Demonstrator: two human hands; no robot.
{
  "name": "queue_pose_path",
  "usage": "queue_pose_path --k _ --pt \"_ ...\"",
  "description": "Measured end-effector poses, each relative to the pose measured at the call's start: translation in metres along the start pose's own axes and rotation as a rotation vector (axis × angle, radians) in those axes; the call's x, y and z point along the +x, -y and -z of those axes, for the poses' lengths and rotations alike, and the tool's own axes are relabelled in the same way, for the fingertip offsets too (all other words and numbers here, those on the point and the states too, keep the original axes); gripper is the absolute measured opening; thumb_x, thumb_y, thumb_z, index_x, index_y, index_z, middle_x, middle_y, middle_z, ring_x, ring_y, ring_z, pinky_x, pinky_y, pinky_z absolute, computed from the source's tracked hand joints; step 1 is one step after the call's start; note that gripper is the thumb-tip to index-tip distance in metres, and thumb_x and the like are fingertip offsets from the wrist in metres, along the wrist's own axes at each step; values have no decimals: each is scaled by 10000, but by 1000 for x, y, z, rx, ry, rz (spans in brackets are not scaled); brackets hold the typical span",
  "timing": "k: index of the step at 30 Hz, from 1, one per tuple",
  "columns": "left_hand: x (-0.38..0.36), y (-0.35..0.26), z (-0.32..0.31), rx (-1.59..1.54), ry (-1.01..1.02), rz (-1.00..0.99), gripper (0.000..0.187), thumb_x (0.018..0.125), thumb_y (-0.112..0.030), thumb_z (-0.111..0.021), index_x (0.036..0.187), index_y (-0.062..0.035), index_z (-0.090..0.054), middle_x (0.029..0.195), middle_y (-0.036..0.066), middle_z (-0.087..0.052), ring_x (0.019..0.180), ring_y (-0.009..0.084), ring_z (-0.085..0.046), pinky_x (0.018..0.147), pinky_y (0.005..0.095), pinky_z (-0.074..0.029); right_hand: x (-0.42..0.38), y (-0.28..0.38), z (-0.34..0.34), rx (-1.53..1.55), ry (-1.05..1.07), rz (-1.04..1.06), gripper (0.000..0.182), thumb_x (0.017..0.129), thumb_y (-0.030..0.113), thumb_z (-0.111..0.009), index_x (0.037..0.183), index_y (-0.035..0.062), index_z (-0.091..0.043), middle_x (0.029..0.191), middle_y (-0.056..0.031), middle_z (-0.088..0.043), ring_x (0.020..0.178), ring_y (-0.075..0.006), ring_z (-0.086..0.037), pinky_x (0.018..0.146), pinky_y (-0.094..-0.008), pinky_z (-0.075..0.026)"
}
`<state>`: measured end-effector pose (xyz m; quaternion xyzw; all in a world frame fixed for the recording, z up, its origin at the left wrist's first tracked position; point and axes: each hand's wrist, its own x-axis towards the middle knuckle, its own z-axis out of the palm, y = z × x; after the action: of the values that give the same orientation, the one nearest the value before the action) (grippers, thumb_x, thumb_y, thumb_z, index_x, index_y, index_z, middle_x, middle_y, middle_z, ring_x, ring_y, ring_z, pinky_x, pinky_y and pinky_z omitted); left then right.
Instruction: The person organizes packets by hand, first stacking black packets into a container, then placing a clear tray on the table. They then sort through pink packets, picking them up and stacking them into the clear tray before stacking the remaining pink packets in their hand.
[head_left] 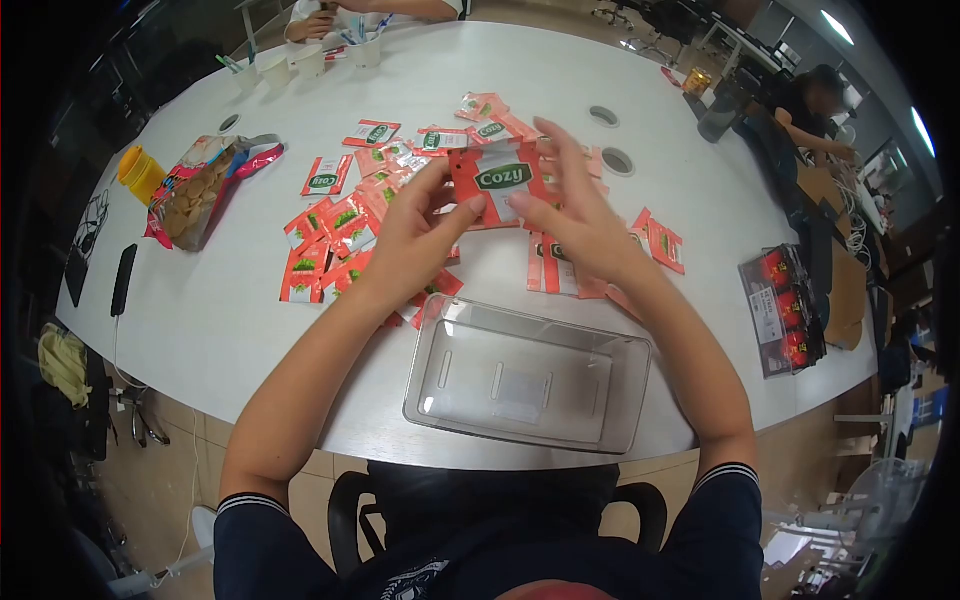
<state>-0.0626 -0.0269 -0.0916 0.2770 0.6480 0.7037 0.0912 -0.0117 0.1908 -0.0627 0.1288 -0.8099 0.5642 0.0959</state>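
Observation:
Above the middle of the table I hold red-and-white "Cozy" sachets upright, label toward me; how many are stacked cannot be told. My left hand grips their left side, thumb in front and fingers partly hidden behind. On the right side, my right hand has its thumb against the front and its index finger raised by the upper edge. Many loose sachets lie in an overlapping pile beneath and around both hands. A clear plastic tray sits below my hands at the near table edge.
An opened snack bag and a yellow container stand at left, near a black phone. Tape rolls lie beyond the pile. At right is a pack with red items. White cups stand near another person at the far side.

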Motion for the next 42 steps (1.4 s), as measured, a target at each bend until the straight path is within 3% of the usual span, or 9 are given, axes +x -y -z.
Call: queue_pose_path --k 3,8,17,20,23,32,35,38,42 --pt "-4 4 -9 -27 59 4 542 1102 -163 -612 1570 -10 -384 1464 97 -578 1332 195 -584 1102 395 -496 -4 2 -20 159 47 34 812 1097 249 -608 1694 55 -94 1520 -197 -486 1438 -274 -485 1157 -404 -444" --pt "-7 13 -17 45 109 -91 525 1144 -206 -526 1567 18 -312 1516 198 -488 1426 231 -466 1199 372 -360 -10 -23 -44 189 7 41 642 1143 273 -506 1621 -44 -217 1483 -187 -506 1408 -272 -485 1208 -420 -359" --pt "4 4 12 484 222 45 508 1049 -202 -709 1461 -29 -468 1288 150 -597 1187 209 -581 1013 378 -481 -1 -43 -15 -36 61 139 426 994 203 -751 1351 28 -597 1188 -117 -624 1032 -218 -660 784 -350 -578" --pt "4 16 20 754 225 -155 512 1008 -204 -768 1428 -45 -521 1231 134 -606 1081 211 -591 938 367 -499 -9 -40 -19 -233 85 173 443 986 186 -751 1359 28 -571 1129 -125 -630 979 -240 -667 811 -374 -565" --pt "0 5 15 716 249 -38 530 992 -198 -786 1427 -47 -524 1186 129 -599 1011 220 -591 906 355 -506 -12 -28 -20 -292 138 26 482 985 192 -755 1382 44 -526 1140 -148 -644 964 -282 -679 829 -404 -551" --pt "1 17 16 737 235 -76 539 941 -147 -822 1392 -41 -546 1137 112 -597 940 202 -606 842 361 -525 -13 -44 -25 -373 107 192 575 977 189 -771 1439 73 -448 1124 -190 -667 971 -341 -678 868 -456 -532" --pt "1 12 13 632 211 30 558 910 -131 -832 1384 -39 -551 1130 112 -602 937 207 -613 822 364 -535 -13 -34 -23 -343 152 70 577 974 186 -774 1440 78 -450 1114 -182 -665 972 -334 -678 874 -450 -531" --pt "2 16 16 676 216 -15 566 882 -143 -843 1364 -43 -562 1100 108 -600 932 205 -612 807 362 -539 -12 -24 -18 -289 180 6 516 962 184 -779 1391 57 -521 1081 -158 -663 974 -326 -677 865 -434 -530" --pt "0 13 16 743 220 -17 550 878 -180 -846 1340 -57 -575 1062 106 -590 917 203 -605 802 352 -534 -1 -30 -5 -378 100 200 393 930 187 -807 1258 22 -665 1105 -109 -671 971 -226 -663 885 -383 -516"
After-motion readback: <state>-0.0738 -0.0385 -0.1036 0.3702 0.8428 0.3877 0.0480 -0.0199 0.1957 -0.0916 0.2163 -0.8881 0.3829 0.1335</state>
